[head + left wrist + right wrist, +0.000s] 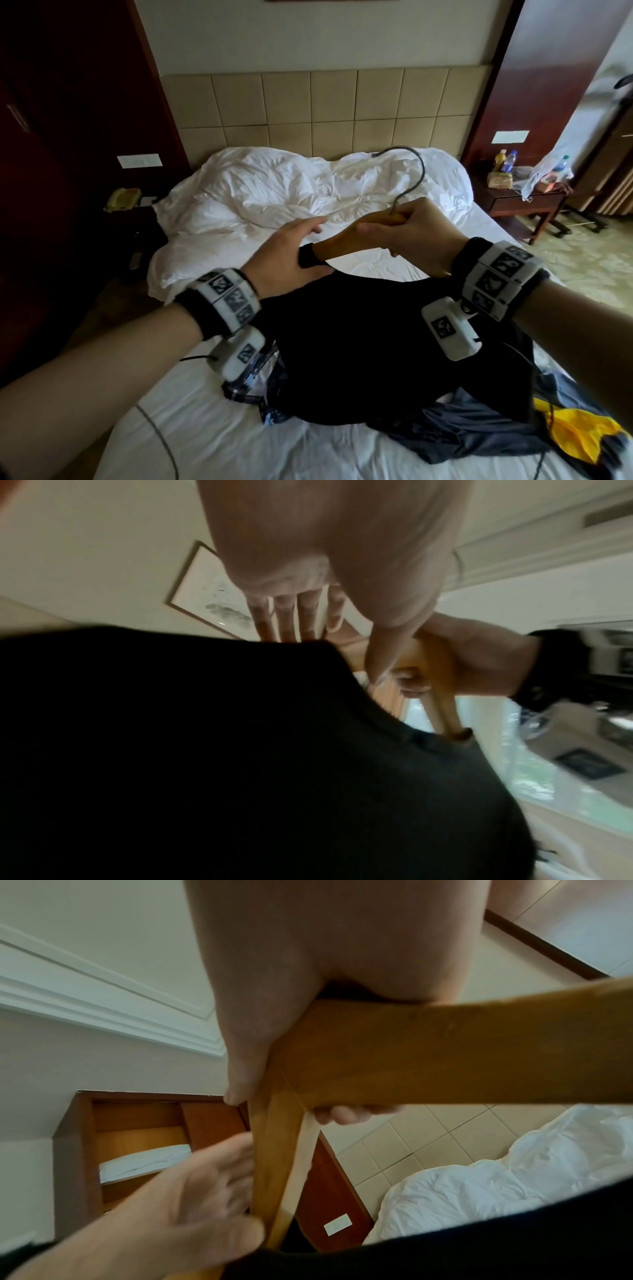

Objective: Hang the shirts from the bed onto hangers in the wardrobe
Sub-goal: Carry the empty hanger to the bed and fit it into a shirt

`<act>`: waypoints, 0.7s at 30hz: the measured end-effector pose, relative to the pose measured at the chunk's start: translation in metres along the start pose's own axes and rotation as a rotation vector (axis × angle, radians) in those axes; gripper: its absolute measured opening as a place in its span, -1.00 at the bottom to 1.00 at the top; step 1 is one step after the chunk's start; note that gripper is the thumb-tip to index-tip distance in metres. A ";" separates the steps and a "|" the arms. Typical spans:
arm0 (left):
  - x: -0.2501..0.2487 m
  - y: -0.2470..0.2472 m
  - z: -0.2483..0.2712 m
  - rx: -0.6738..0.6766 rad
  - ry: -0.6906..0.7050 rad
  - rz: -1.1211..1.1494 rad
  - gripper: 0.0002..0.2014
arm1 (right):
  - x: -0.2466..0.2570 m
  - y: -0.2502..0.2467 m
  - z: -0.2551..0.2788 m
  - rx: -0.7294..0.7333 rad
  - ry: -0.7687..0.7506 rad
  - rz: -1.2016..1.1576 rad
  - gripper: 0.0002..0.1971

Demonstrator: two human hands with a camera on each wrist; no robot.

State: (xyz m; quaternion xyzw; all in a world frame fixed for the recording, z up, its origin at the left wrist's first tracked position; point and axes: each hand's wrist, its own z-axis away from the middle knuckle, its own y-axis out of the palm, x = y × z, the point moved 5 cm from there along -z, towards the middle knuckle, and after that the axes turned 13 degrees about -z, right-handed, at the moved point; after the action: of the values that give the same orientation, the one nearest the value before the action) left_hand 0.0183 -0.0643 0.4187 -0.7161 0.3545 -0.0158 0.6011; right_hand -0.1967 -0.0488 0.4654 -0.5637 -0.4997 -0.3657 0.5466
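Right now I'm dressing the black shirt (359,329) over the bed (212,431): right hand (407,233) clamps the wooden hanger (346,245) at its hook, left hand (291,253) flat, fingers straight against the shoulder; next, probably seat the collar and carry it to the wardrobe.

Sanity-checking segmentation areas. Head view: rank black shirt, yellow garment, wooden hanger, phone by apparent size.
1. black shirt
2. yellow garment
3. wooden hanger, partly hidden by the shirt and right hand
4. phone, farthest, so apparent size only
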 end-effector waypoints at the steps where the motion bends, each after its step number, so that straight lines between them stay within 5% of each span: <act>1: -0.018 0.002 -0.008 -0.015 0.009 -0.018 -0.23 | 0.001 0.004 -0.001 -0.005 -0.012 -0.005 -0.86; 7: -0.062 0.005 -0.034 -0.263 -0.126 -0.056 -0.77 | 0.006 0.013 -0.006 -0.033 -0.042 0.043 -0.46; 12: -0.062 -0.006 -0.035 -0.253 -0.127 -0.053 -0.74 | 0.010 -0.001 0.003 -0.066 -0.138 0.262 -0.55; 17: -0.039 -0.037 -0.036 -0.254 -0.249 -0.024 -0.68 | -0.023 -0.031 0.025 0.173 0.035 0.446 -0.55; 21: -0.032 -0.061 -0.034 -0.312 -0.286 -0.013 -0.61 | -0.064 -0.063 0.042 0.125 0.065 0.424 -0.59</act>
State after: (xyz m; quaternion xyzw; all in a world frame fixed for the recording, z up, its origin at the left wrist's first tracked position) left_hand 0.0088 -0.0753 0.4938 -0.7976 0.2591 0.1373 0.5270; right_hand -0.2776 -0.0239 0.4145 -0.6093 -0.3739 -0.2287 0.6608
